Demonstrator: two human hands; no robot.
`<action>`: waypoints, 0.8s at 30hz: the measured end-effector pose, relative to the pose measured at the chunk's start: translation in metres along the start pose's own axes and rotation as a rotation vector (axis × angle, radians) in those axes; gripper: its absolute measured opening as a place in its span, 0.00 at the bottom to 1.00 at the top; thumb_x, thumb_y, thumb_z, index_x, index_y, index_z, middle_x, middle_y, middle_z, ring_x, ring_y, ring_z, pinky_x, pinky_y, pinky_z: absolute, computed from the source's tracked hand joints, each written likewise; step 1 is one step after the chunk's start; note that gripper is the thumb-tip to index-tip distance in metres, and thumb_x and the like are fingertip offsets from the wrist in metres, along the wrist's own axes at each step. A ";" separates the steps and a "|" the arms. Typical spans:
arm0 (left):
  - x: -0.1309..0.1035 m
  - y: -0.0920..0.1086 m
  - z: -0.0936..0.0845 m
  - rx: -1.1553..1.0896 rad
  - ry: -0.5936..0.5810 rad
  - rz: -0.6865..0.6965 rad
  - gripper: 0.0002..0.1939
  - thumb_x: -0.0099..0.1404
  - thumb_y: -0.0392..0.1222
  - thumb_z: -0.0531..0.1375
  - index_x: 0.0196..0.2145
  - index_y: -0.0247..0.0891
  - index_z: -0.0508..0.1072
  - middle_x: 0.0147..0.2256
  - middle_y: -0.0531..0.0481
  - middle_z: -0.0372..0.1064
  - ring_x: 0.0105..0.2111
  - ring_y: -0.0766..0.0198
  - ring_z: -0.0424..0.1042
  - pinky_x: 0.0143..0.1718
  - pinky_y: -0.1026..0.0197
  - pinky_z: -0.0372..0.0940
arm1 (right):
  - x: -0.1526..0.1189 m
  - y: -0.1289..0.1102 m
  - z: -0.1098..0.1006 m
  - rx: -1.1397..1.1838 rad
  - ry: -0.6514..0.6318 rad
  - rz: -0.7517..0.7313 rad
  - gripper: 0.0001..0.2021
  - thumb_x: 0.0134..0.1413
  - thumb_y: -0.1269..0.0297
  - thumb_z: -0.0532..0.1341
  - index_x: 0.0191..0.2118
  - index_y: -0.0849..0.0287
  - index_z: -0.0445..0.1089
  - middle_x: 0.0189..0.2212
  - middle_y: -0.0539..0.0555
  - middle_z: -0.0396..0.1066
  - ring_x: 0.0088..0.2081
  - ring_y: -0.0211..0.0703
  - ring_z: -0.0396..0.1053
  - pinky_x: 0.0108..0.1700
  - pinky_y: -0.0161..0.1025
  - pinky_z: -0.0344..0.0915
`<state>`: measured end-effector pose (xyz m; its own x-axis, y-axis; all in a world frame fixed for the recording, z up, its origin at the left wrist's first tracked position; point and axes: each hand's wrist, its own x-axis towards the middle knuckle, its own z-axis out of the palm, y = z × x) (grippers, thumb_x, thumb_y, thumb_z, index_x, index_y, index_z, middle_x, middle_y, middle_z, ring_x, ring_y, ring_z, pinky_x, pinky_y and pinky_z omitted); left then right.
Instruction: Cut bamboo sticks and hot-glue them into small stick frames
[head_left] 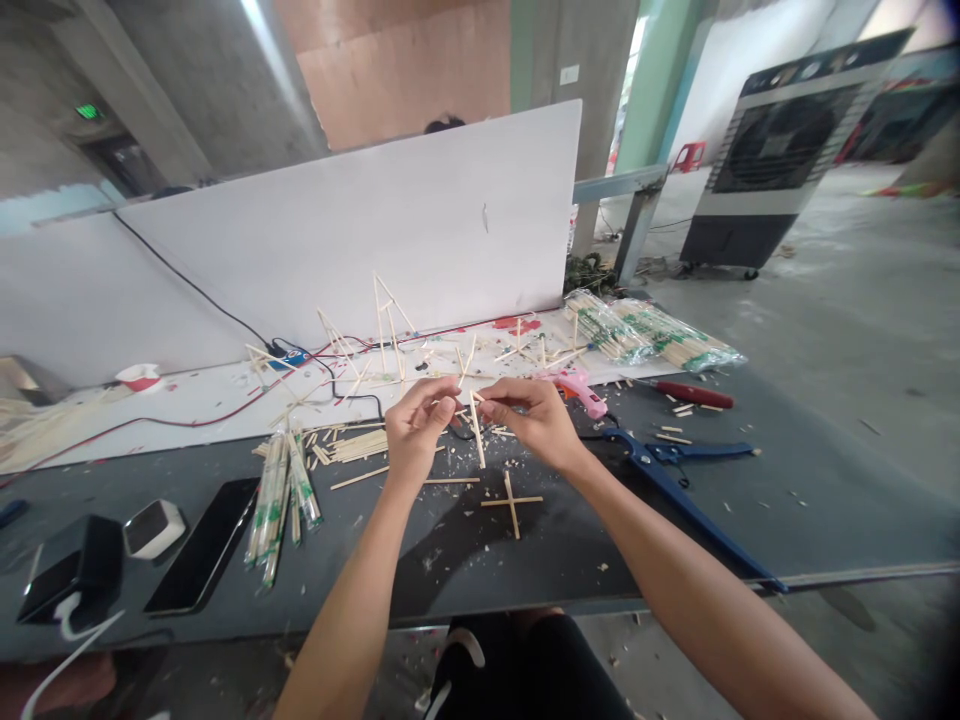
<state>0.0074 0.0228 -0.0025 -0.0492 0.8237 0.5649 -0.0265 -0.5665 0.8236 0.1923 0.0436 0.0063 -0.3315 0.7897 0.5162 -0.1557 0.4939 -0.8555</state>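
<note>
Both hands are raised over the middle of the dark table, fingertips close together. My right hand (529,418) pinches the top of a thin wooden stick piece (478,432) that points down toward the table. The fingers of my left hand (424,418) are pressed together just left of it; what they hold is too small to make out. Below, a cross of two sticks (512,502) lies flat. Several cut sticks (360,446) lie left of my left hand. Behind the hands, stick frames (381,325) stand on the white surface.
Blue cutters (675,480), a red-handled tool (694,394) and a pink glue gun (581,390) lie at right. Bagged sticks (652,332) are at the back right, more bags (274,500) at left near a phone (204,545). A white panel (450,220) stands behind.
</note>
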 end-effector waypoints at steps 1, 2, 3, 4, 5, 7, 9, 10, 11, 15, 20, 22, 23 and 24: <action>0.000 0.000 0.000 0.023 -0.002 0.008 0.10 0.64 0.44 0.67 0.42 0.41 0.80 0.37 0.46 0.73 0.31 0.64 0.73 0.28 0.63 0.70 | 0.000 0.001 0.000 0.001 -0.002 0.003 0.09 0.57 0.61 0.65 0.40 0.56 0.81 0.33 0.55 0.78 0.33 0.42 0.73 0.36 0.40 0.70; 0.000 0.001 0.000 0.045 -0.001 0.018 0.07 0.63 0.43 0.67 0.38 0.39 0.81 0.35 0.47 0.72 0.30 0.65 0.72 0.27 0.63 0.69 | 0.000 0.001 0.000 0.004 -0.003 0.006 0.09 0.56 0.61 0.66 0.40 0.56 0.81 0.33 0.55 0.78 0.33 0.42 0.74 0.36 0.40 0.70; 0.000 0.001 0.000 0.064 0.004 0.026 0.06 0.63 0.43 0.67 0.35 0.38 0.81 0.33 0.47 0.72 0.28 0.65 0.71 0.27 0.63 0.68 | 0.000 0.002 -0.001 0.010 -0.001 0.009 0.09 0.56 0.61 0.66 0.40 0.56 0.81 0.33 0.55 0.78 0.33 0.42 0.74 0.36 0.40 0.71; 0.000 0.002 0.000 0.078 0.010 0.031 0.07 0.62 0.43 0.67 0.32 0.37 0.80 0.31 0.48 0.71 0.27 0.66 0.70 0.26 0.64 0.67 | 0.000 0.002 -0.001 0.015 0.000 0.011 0.09 0.56 0.60 0.66 0.40 0.56 0.81 0.33 0.55 0.78 0.33 0.42 0.74 0.36 0.40 0.71; 0.000 0.002 0.000 0.084 0.020 0.034 0.08 0.63 0.44 0.67 0.31 0.37 0.79 0.29 0.48 0.71 0.26 0.66 0.69 0.26 0.64 0.66 | 0.000 0.003 -0.001 0.018 0.001 0.013 0.09 0.56 0.60 0.66 0.40 0.57 0.81 0.33 0.55 0.78 0.33 0.42 0.74 0.36 0.40 0.71; 0.002 0.003 0.001 0.068 0.070 0.038 0.11 0.64 0.46 0.66 0.29 0.36 0.77 0.26 0.50 0.69 0.24 0.67 0.68 0.25 0.64 0.65 | 0.000 0.003 -0.001 0.020 0.008 0.021 0.09 0.55 0.60 0.67 0.38 0.57 0.81 0.32 0.55 0.77 0.32 0.42 0.74 0.36 0.40 0.71; 0.004 0.004 0.001 0.025 0.168 0.057 0.13 0.64 0.48 0.66 0.28 0.35 0.75 0.24 0.51 0.66 0.22 0.68 0.66 0.24 0.65 0.63 | 0.001 0.004 -0.001 0.018 0.023 0.036 0.08 0.54 0.60 0.67 0.37 0.58 0.80 0.31 0.55 0.77 0.31 0.42 0.74 0.36 0.40 0.71; 0.005 0.005 0.001 0.002 0.228 0.074 0.14 0.64 0.48 0.66 0.28 0.35 0.73 0.24 0.52 0.65 0.22 0.68 0.66 0.23 0.65 0.62 | 0.001 0.005 -0.001 0.018 0.028 0.042 0.08 0.54 0.60 0.67 0.36 0.59 0.80 0.30 0.55 0.77 0.31 0.42 0.74 0.35 0.40 0.71; 0.006 0.006 0.000 -0.019 0.291 0.093 0.15 0.64 0.49 0.65 0.27 0.36 0.72 0.24 0.53 0.64 0.21 0.69 0.65 0.22 0.65 0.61 | 0.001 0.005 -0.002 0.019 0.032 0.044 0.08 0.54 0.60 0.67 0.36 0.59 0.80 0.30 0.55 0.77 0.30 0.41 0.73 0.35 0.40 0.71; 0.014 0.015 -0.010 -0.094 0.503 0.169 0.20 0.63 0.53 0.66 0.26 0.37 0.65 0.26 0.55 0.60 0.19 0.71 0.63 0.20 0.66 0.58 | 0.001 0.006 -0.002 0.013 0.023 0.026 0.09 0.55 0.59 0.67 0.36 0.59 0.80 0.29 0.54 0.76 0.30 0.41 0.74 0.35 0.40 0.71; 0.016 0.034 -0.060 -0.057 0.716 0.216 0.19 0.61 0.51 0.65 0.27 0.38 0.61 0.24 0.58 0.57 0.19 0.71 0.61 0.19 0.67 0.55 | 0.002 0.004 -0.004 0.002 0.036 0.001 0.09 0.54 0.58 0.67 0.36 0.58 0.80 0.30 0.54 0.76 0.30 0.41 0.73 0.34 0.40 0.71; 0.008 0.043 -0.093 -0.007 0.899 0.225 0.17 0.61 0.47 0.64 0.27 0.38 0.60 0.22 0.59 0.54 0.19 0.71 0.60 0.21 0.68 0.56 | 0.002 0.004 -0.005 0.014 0.059 -0.004 0.09 0.54 0.57 0.67 0.35 0.57 0.80 0.29 0.54 0.76 0.30 0.41 0.73 0.34 0.41 0.71; 0.001 0.047 -0.110 0.014 0.957 0.180 0.16 0.60 0.45 0.63 0.27 0.39 0.58 0.22 0.60 0.54 0.20 0.72 0.60 0.22 0.68 0.56 | 0.003 0.004 -0.006 0.017 0.073 -0.004 0.10 0.53 0.57 0.67 0.35 0.57 0.80 0.29 0.54 0.76 0.30 0.41 0.72 0.34 0.41 0.71; -0.007 0.051 -0.127 0.039 1.014 0.128 0.15 0.59 0.43 0.62 0.27 0.39 0.57 0.21 0.60 0.54 0.19 0.72 0.58 0.22 0.68 0.56 | 0.003 0.004 -0.006 0.015 0.086 -0.006 0.10 0.53 0.56 0.67 0.36 0.56 0.80 0.29 0.54 0.76 0.30 0.41 0.72 0.34 0.41 0.71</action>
<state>-0.1201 -0.0154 0.0291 -0.8718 0.3372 0.3554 0.0697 -0.6326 0.7713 0.1965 0.0500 0.0048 -0.2493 0.8155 0.5223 -0.1714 0.4936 -0.8526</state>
